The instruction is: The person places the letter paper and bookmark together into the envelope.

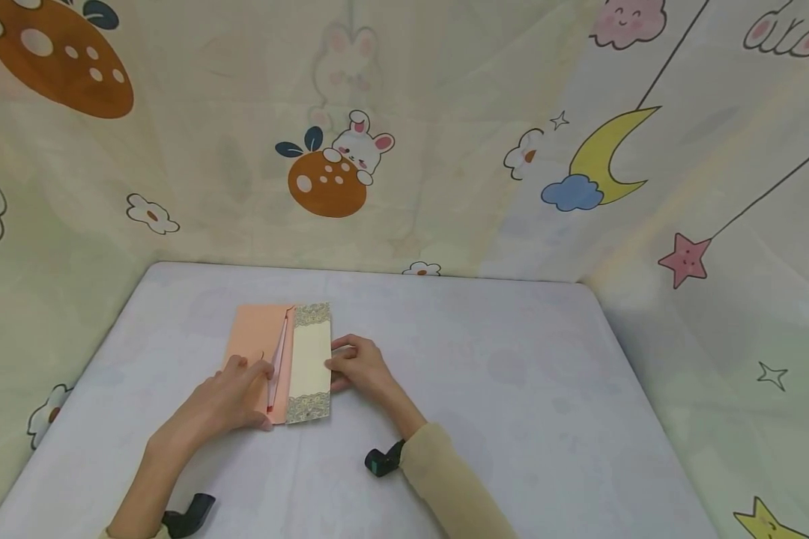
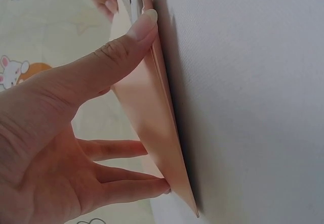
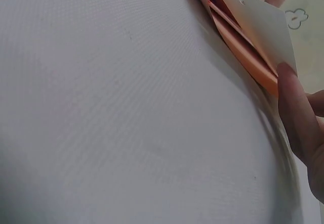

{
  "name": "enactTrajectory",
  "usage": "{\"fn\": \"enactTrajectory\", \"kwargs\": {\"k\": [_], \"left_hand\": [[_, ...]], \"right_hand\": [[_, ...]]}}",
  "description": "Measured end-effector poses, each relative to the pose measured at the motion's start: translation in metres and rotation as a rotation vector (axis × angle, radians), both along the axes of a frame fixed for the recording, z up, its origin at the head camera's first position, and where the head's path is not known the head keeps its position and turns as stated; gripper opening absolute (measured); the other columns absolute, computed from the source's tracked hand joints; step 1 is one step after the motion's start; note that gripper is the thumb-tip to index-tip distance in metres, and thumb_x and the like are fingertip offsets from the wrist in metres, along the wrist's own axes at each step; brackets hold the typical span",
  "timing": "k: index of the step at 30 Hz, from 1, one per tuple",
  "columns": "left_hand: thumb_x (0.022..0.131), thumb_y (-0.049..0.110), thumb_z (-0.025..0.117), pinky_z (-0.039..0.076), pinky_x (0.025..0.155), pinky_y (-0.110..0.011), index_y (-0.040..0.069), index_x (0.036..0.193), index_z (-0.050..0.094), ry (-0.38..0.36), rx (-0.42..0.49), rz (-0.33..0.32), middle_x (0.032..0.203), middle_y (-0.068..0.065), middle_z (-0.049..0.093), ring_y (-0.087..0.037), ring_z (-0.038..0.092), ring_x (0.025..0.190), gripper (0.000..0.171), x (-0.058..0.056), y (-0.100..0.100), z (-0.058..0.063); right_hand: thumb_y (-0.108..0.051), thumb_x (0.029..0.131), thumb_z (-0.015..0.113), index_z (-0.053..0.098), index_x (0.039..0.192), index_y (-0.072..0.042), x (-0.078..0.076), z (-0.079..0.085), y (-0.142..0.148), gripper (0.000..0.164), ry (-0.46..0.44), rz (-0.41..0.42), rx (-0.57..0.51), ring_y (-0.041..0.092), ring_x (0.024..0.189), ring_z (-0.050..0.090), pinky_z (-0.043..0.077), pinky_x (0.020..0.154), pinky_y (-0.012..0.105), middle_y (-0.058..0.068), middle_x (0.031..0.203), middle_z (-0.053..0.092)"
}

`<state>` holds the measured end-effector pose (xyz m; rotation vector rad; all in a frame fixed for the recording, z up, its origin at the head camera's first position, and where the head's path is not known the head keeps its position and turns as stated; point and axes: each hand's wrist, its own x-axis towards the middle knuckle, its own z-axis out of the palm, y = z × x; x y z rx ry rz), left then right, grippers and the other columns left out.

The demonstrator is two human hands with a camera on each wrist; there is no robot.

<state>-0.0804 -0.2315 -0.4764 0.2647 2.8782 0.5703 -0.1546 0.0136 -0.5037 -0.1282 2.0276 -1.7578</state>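
A peach paper folder [image 1: 259,329] lies toward the table's left, with a narrow gap along its inner fold. At its right side is a cream card [image 1: 308,359] with a patterned lace-like band at each end. My left hand [image 1: 225,397] rests on the folder, fingers spread across the peach cover [image 2: 152,107] and thumb at its near edge. On the other side, my right hand [image 1: 360,367] pinches the card's right edge. The right wrist view shows the card's pale face [image 3: 268,27] with a small hole, raised off the folder's peach and red layers.
A white cloth-covered table [image 1: 512,389] extends to the right of the folder. Behind it hangs a printed curtain [image 1: 445,150] with rabbits, flowers and a moon. A black wrist camera [image 1: 384,460] sits by the right sleeve, another [image 1: 192,515] by the left wrist.
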Motion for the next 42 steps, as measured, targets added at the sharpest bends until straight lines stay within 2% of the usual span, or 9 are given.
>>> {"fn": "enactTrajectory", "kwargs": {"k": [12, 25, 32, 42], "left_hand": [[0.06, 0.034, 0.1, 0.051, 0.064, -0.047, 0.017, 0.12, 0.06, 0.005, -0.001, -0.002, 0.121, -0.029, 0.052, -0.033, 0.055, 0.075, 0.074, 0.001, 0.001, 0.0], [0.063, 0.037, 0.098, 0.051, 0.065, -0.048, 0.02, 0.121, 0.059, -0.018, 0.01, -0.013, 0.121, -0.026, 0.051, -0.033, 0.055, 0.078, 0.072, -0.001, -0.001, 0.001], [0.062, 0.04, 0.097, 0.055, 0.071, -0.058, 0.015, 0.124, 0.059, 0.002, -0.021, -0.032, 0.12, -0.029, 0.052, -0.032, 0.058, 0.075, 0.077, -0.001, -0.001, 0.001], [0.061, 0.04, 0.098, 0.052, 0.064, -0.05, 0.017, 0.121, 0.059, 0.005, -0.025, -0.024, 0.122, -0.03, 0.051, -0.034, 0.056, 0.076, 0.076, -0.001, -0.001, 0.001]], "right_hand": [[-0.002, 0.092, 0.071, 0.063, 0.116, 0.0, 0.001, 0.002, -0.01, 0.026, 0.036, -0.023, 0.087, 0.025, 0.059, 0.074, 0.059, 0.059, 0.033, 0.011, 0.079, 0.074], [0.001, 0.091, 0.071, 0.063, 0.116, 0.002, 0.004, 0.005, -0.023, 0.026, 0.053, -0.04, 0.089, 0.027, 0.058, 0.073, 0.059, 0.056, 0.033, 0.013, 0.077, 0.074], [0.002, 0.091, 0.07, 0.063, 0.115, 0.003, 0.005, 0.004, -0.03, 0.025, 0.063, -0.038, 0.078, 0.026, 0.059, 0.073, 0.059, 0.056, 0.034, 0.014, 0.078, 0.074], [0.003, 0.091, 0.071, 0.064, 0.115, 0.002, 0.005, 0.003, -0.033, 0.026, 0.059, -0.054, 0.098, 0.022, 0.058, 0.072, 0.059, 0.055, 0.033, 0.013, 0.078, 0.074]]}}
